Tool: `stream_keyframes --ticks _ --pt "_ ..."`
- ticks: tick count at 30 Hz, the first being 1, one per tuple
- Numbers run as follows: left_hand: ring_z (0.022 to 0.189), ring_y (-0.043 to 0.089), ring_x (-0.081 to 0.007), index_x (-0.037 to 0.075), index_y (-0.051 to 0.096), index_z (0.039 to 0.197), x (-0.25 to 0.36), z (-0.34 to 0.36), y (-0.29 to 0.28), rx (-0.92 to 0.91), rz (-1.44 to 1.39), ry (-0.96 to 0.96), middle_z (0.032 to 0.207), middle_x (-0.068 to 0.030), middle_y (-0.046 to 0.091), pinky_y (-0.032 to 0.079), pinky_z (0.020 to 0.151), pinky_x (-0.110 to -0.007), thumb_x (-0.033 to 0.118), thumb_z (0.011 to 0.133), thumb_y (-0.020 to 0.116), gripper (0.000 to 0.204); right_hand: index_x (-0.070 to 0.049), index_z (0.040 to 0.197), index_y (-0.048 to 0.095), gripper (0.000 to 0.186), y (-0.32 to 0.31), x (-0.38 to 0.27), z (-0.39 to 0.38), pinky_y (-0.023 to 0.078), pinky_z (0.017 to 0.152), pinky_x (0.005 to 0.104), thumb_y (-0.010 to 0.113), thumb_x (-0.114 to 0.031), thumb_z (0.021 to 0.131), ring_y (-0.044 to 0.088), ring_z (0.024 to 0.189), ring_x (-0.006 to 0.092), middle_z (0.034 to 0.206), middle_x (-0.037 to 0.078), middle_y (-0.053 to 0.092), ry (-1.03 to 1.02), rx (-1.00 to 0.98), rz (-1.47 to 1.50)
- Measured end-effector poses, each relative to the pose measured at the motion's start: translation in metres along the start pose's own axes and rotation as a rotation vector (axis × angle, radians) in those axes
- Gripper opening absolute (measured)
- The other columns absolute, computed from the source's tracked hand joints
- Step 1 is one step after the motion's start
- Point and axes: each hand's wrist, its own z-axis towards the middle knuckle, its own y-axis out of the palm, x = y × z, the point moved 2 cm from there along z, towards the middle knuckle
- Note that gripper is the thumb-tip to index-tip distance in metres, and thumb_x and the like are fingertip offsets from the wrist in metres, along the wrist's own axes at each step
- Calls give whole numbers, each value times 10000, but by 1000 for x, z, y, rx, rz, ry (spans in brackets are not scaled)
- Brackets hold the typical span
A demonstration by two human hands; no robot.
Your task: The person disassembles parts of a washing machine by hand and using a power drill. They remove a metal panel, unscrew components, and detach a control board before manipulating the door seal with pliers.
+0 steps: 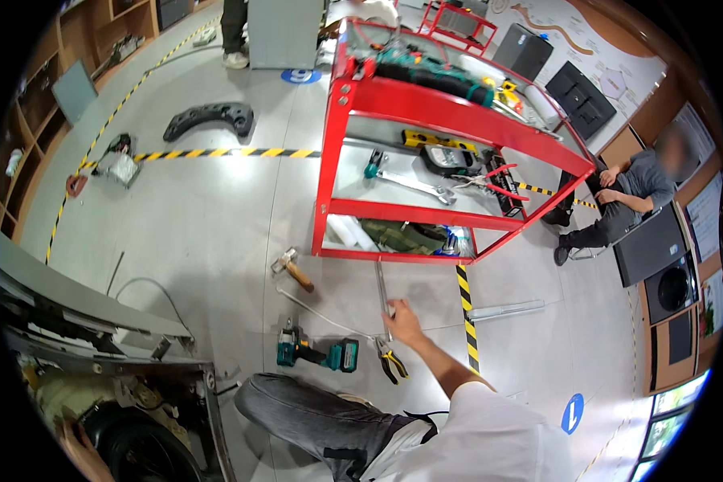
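My right hand (404,322) reaches down to the floor, its fingers closed around a slim metal rod (381,283). Right below it lie pliers (389,361) with yellow-and-black handles. A teal-and-black cordless drill (317,354) lies on its side left of the pliers. Farther off is a hammer (293,269) with a wooden handle. At the lower left, an opened machine (210,418) shows a black round tub part (149,450) inside. My left hand (84,454) rests beside that part with fingers stretched out, partly cut off by the picture's dark rim.
A red tool cart (333,161) stands ahead, holding an adjustable wrench (416,186), red-handled pliers (486,178) and other tools. A dark curved block (209,120) lies on the floor at far left. A clear bar (506,311) lies right. Someone sits (635,189) at far right.
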Motion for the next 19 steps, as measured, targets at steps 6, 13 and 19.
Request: stream_keyframes --ticks 6,13,19 --pt "971 579 -323 11 612 1139 5 8 1 -72 68 -57 1052 -181 614 483 822 -411 140 876 629 294 -8 921 612 97 -195 -145 70 457 560 315 641 -74 856 561 640 227 817 124 574 -461 445 158" --pt "1023 577 -333 44 615 1181 7 20 0 -202 200 -161 1095 -175 620 481 848 -416 130 855 641 338 -19 1007 568 197 -341 -157 100 468 572 329 655 -134 872 579 626 198 768 110 587 -341 941 239" --pt "971 583 -358 45 625 1163 26 23 -36 -44 12 87 1027 -184 625 483 831 -447 130 821 656 354 -29 1299 431 470 -410 -124 133 500 621 312 603 -251 922 582 719 177 934 100 570 -176 952 257"
